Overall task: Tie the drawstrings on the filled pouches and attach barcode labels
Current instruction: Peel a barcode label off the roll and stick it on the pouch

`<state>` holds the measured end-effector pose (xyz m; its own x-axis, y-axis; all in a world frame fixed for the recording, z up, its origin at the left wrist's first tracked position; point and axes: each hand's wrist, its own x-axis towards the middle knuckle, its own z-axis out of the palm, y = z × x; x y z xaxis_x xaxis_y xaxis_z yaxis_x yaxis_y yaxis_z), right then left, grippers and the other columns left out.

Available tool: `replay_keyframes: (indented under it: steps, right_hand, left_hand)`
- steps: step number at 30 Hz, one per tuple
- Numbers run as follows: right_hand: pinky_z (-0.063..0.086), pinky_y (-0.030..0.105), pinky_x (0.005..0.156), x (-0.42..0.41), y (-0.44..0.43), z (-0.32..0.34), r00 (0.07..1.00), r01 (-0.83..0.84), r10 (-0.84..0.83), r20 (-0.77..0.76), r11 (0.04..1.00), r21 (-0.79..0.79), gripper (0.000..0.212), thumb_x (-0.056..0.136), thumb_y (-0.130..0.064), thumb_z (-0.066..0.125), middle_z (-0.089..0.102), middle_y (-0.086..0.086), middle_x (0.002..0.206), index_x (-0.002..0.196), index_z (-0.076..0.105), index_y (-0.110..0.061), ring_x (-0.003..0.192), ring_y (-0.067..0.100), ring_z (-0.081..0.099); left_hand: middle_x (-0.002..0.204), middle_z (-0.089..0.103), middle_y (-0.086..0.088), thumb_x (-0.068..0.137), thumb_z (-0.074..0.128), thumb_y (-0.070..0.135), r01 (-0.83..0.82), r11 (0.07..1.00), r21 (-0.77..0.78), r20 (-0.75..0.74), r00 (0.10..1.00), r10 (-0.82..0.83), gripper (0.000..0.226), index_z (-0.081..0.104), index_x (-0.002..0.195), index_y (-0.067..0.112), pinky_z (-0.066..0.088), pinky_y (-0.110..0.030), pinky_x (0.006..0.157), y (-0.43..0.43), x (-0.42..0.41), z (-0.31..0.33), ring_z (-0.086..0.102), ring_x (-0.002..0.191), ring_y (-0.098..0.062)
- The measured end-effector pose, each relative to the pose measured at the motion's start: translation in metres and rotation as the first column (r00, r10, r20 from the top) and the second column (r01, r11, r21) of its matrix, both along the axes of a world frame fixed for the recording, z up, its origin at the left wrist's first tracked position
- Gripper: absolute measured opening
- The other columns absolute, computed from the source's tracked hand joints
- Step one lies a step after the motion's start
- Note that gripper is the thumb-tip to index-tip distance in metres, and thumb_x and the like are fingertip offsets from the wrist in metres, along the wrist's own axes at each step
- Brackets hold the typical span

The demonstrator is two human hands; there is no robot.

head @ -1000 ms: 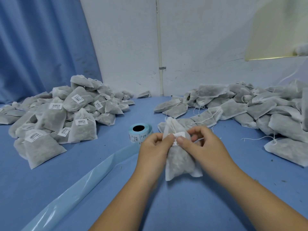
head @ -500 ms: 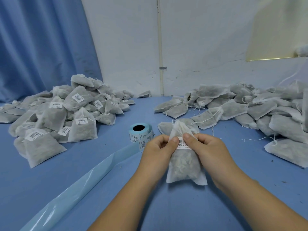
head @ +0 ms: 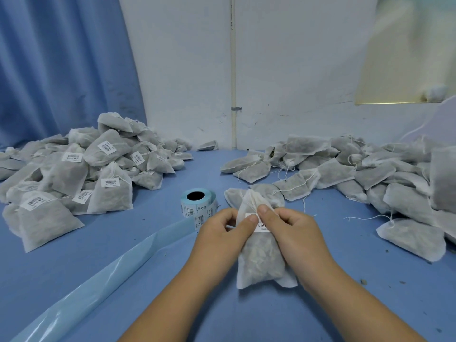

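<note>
A filled white mesh pouch [head: 259,262] stands on the blue table in front of me, its neck gathered. A white barcode label [head: 262,225] lies across its upper part. My left hand [head: 222,233] grips the pouch's left side, thumb pressing on the label's left end. My right hand [head: 293,230] grips the right side, its thumb on the label's top. A roll of barcode labels [head: 198,202] on blue backing stands just behind my left hand.
A heap of labelled pouches [head: 74,176] fills the left of the table. A heap of unlabelled pouches [head: 357,174] with loose strings covers the right. A strip of pale blue backing [head: 103,272] trails from the roll toward the near left. A white wall stands behind.
The label went from held above the pouch's neck to lying on the pouch face. Both thumbs have closed in over it, and the pouch has shifted slightly toward me.
</note>
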<state>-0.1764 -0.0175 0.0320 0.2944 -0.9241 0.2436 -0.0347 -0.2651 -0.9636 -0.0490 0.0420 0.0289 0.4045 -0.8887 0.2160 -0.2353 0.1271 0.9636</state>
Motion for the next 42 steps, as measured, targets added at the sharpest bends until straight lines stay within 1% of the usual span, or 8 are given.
replay_keyframes:
  steps: [6,9,12,22,29,35,38,42]
  right_hand:
    - [0.038,0.033,0.058,0.001,0.001,-0.001,0.989,-0.113,0.109,-0.102,0.993,-0.032,0.044,0.088,-0.042,0.064,0.047,0.001,0.057,0.062,0.053,-0.008,0.056,0.012,0.044]
    - [0.054,0.047,0.078,0.002,0.003,-0.002,0.978,-0.193,0.195,-0.072,0.981,0.035,0.030,0.082,-0.038,0.072,0.071,0.014,0.085,0.086,0.070,-0.009,0.080,0.029,0.068]
    - [0.052,0.054,0.084,0.000,0.002,0.000,0.977,-0.209,0.211,-0.013,0.976,0.067,0.033,0.083,-0.034,0.074,0.067,0.025,0.096,0.091,0.069,-0.002,0.081,0.032,0.066]
    - [0.055,0.044,0.075,0.003,-0.002,0.003,0.997,-0.055,0.045,0.067,0.983,0.173,0.032,0.088,-0.039,0.066,0.074,0.005,0.072,0.068,0.074,-0.015,0.075,0.025,0.071]
    - [0.056,0.038,0.073,0.017,0.015,0.015,0.991,-0.091,0.077,0.107,0.987,0.135,0.028,0.091,-0.039,0.062,0.075,-0.001,0.073,0.070,0.077,-0.028,0.076,0.022,0.072]
    - [0.057,0.045,0.078,0.071,0.030,0.025,0.986,-0.151,0.141,0.086,0.980,0.126,0.036,0.095,-0.039,0.055,0.075,0.001,0.077,0.079,0.074,-0.014,0.081,0.023,0.071]
    - [0.051,0.027,0.047,0.105,0.034,0.031,0.971,-0.206,0.182,0.154,0.966,0.156,0.033,0.098,-0.034,0.052,0.072,0.004,0.072,0.090,0.068,-0.007,0.055,0.012,0.065]
    - [0.044,0.030,0.049,0.140,0.040,0.025,0.962,-0.229,0.189,0.197,0.950,0.210,0.024,0.098,-0.029,0.054,0.067,0.008,0.079,0.091,0.066,-0.009,0.053,0.018,0.060]
  left_hand:
    - [0.061,0.056,0.004,0.090,0.068,0.030,-0.059,0.998,0.004,-0.089,0.994,0.059,0.029,0.061,0.068,0.014,0.042,-0.024,0.057,-0.002,0.003,-0.001,0.051,0.058,-0.009]
    - [0.058,0.057,0.005,0.090,0.068,0.027,-0.069,0.998,0.006,-0.151,0.986,0.069,0.031,0.060,0.061,0.020,0.042,-0.020,0.052,-0.001,0.003,0.000,0.052,0.055,-0.008]
    - [0.062,0.060,0.004,0.091,0.068,0.030,-0.052,0.999,0.009,-0.163,0.985,0.053,0.027,0.062,0.067,0.019,0.044,-0.022,0.055,0.003,0.002,0.002,0.056,0.058,-0.008]
    - [0.114,0.068,-0.018,0.094,0.065,0.018,0.133,0.986,0.098,-0.198,0.974,-0.111,0.018,0.066,0.111,0.014,0.054,-0.033,0.073,0.020,-0.003,0.007,0.070,0.088,-0.020]
    - [0.108,0.065,-0.019,0.071,0.077,0.043,0.286,0.916,0.283,-0.150,0.956,-0.252,0.051,0.062,0.117,0.027,0.056,-0.033,0.052,0.056,0.020,0.026,0.069,0.075,-0.022]
    - [0.086,0.068,-0.001,0.070,0.066,0.030,0.034,0.961,0.273,0.020,0.999,-0.041,0.034,0.071,0.103,0.020,0.047,-0.023,0.052,0.087,0.063,0.056,0.061,0.064,-0.012]
    - [0.084,0.067,0.002,0.066,0.062,0.031,-0.149,0.957,0.248,0.056,0.989,0.140,0.034,0.072,0.097,0.020,0.045,-0.022,0.053,0.104,0.095,0.064,0.057,0.066,-0.011]
    - [0.075,0.061,0.000,0.086,0.066,0.018,-0.332,0.925,0.184,0.028,0.943,0.333,0.012,0.072,0.095,0.013,0.037,-0.020,0.048,0.122,0.146,0.057,0.047,0.059,-0.013]
